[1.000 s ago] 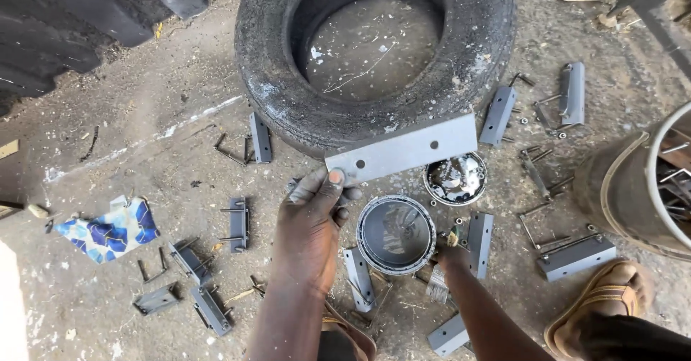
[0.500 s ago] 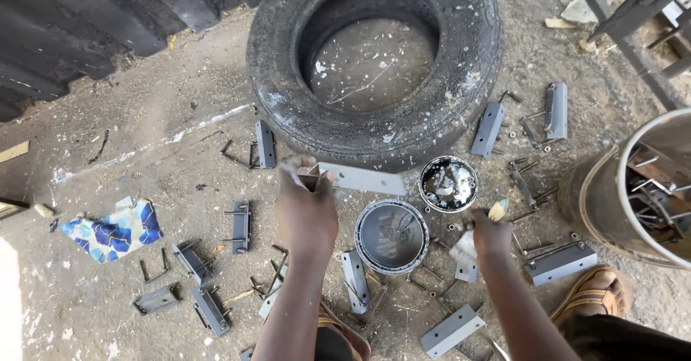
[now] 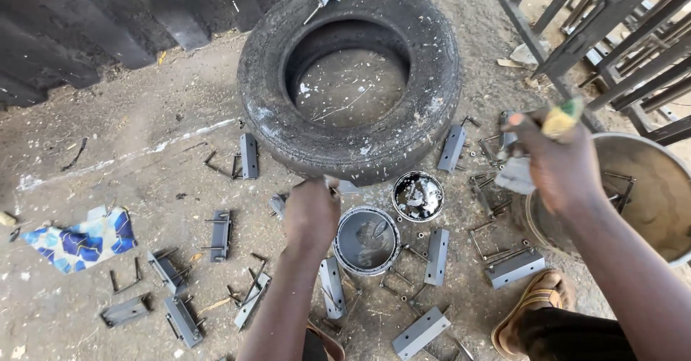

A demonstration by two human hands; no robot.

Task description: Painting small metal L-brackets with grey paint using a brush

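From the head view, your left hand (image 3: pixel 311 213) hangs knuckles-up over the ground, its fingers curled together around the end of a grey metal strip (image 3: pixel 347 186) that pokes out just beyond your fingertips, against the near wall of the worn tyre (image 3: pixel 350 73). Just right of those fingers sits the open tin of grey paint (image 3: pixel 366 240), and beyond it a smaller tin (image 3: pixel 417 195) with a spattered inside. Your right hand (image 3: pixel 554 163) is raised well off to the right, fingers closed on a paintbrush handle (image 3: pixel 562 117) and a grey piece (image 3: pixel 515 174) below it. Past that hand stands a large round basin (image 3: pixel 640 195). Grey-painted brackets (image 3: pixel 436 256) lie scattered around both hands.
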